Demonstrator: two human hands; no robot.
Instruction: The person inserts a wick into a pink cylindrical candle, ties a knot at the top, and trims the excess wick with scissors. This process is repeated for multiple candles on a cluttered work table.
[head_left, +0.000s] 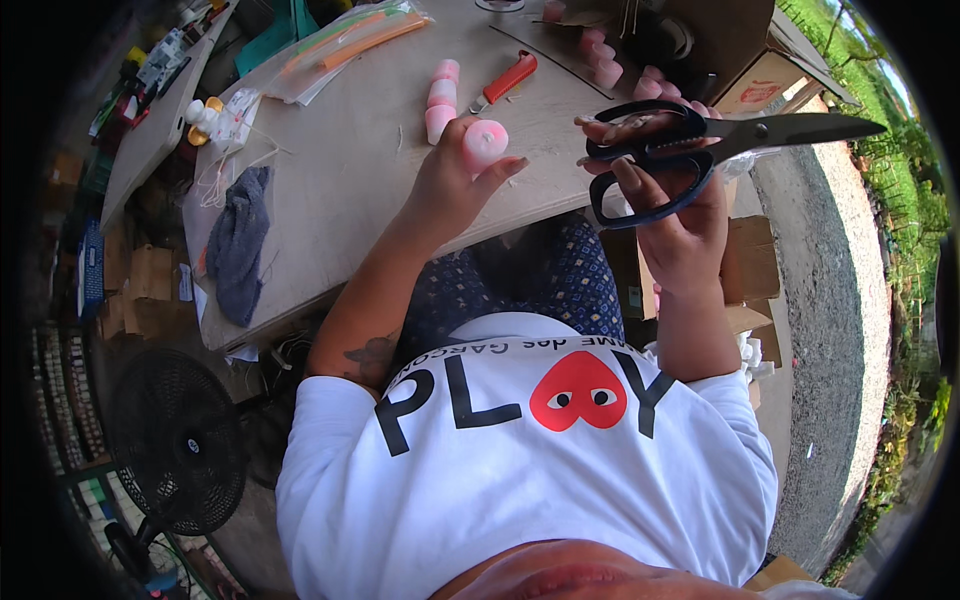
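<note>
My left hand (pixel 447 190) grips a small pink-and-white candle (pixel 486 146) over the table's near edge, its round end with a short pale wick facing up. Large scissors with dark blue handles (pixel 650 206) are in my right hand (pixel 680 225); my fingers pass through the loops. The blades (pixel 800 130) point right and look closed, away from the candle. Just beyond my left hand, a short row of similar pink-and-white candles (pixel 441 95) lies on the table. Beside that row is a red utility knife (pixel 508 78).
More pink candles (pixel 603 62) stand at the far right near a cardboard box (pixel 745 60). On the table's left lie a grey-blue cloth (pixel 240 245) and plastic bags with orange and green strips (pixel 370 40). A black fan (pixel 180 440) stands at lower left.
</note>
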